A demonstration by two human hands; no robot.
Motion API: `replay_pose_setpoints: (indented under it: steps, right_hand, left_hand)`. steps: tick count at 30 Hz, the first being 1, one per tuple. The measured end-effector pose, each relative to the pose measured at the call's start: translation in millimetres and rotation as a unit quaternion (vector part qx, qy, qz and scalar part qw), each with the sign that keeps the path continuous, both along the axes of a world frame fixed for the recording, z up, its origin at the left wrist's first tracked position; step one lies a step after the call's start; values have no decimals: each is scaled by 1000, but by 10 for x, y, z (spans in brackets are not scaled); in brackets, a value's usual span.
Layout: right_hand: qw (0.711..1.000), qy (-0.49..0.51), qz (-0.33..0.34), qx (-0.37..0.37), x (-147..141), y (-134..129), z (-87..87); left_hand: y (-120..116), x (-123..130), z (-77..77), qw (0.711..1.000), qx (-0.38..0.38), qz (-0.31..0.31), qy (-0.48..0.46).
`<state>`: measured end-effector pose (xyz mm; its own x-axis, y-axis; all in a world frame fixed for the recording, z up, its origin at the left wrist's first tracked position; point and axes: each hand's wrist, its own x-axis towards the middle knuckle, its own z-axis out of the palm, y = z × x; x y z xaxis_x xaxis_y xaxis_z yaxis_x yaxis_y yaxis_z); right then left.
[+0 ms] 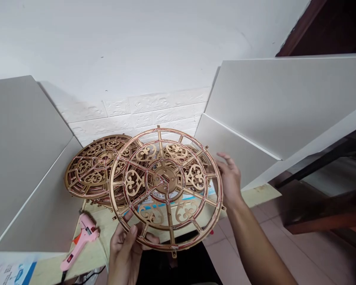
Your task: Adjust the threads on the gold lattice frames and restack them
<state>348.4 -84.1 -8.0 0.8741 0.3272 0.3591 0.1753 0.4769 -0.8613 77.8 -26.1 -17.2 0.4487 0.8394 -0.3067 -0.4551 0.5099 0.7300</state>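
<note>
A round gold openwork frame (172, 180) with scroll ornaments and reddish wiring along its rings is held up in front of me, tilted toward the camera. My left hand (126, 243) grips its lower left rim, thumb on the near face and fingers behind. Beside the right rim is my right hand (230, 178), its upper fingers stretched out and apart. Whether it touches the rim is hard to make out, as part of it is hidden there. Behind the held frame lies a stack of similar gold frames (90, 166), partly covered by it.
A pink glue gun (84, 237) lies on the pale wooden table (93, 215) at the left. Grey panels (26, 158) stand on both sides, with a white wall (130, 51) behind. A blue and white packet (12, 274) sits at the lower left.
</note>
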Motion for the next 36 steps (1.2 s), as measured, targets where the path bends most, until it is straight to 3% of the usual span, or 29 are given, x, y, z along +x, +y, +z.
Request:
replay_pose_setpoints:
  steps: [3,6,9,12,17,23,28,31,36]
  right_hand:
    - [998,4,-50,35,56,-84,117]
    - [989,-110,-96,-11,-87,-172,298]
    - [923,-361,-56,-120,-358,-192,484]
    - [855,-497,-19,-145,-580,-116,615]
    - [821,-553,-16,-144,-698,105,661]
    - [784,-561,-57,-261,-738,237,603]
    - [741,-622,-49,-248,-734,271,582]
    - [751,-632,-26,-191,-735,272,609]
    - [842,-504,167,-95,-696,111,702]
  left_hand:
    - [-22,12,-8,1000,2,6,3]
    - [-42,26,-27,1000,7,-4,14]
    - [-63,40,-53,999,22,9,24]
    - [-91,48,-68,999,41,16,28]
    - [-134,41,-65,998,29,33,33]
    - [-130,10,-68,998,36,23,36]
    - [-131,-23,-84,999,34,36,20]
    - [-128,-27,-89,999,33,32,19]
    - [-77,-29,-63,1000,5,7,0]
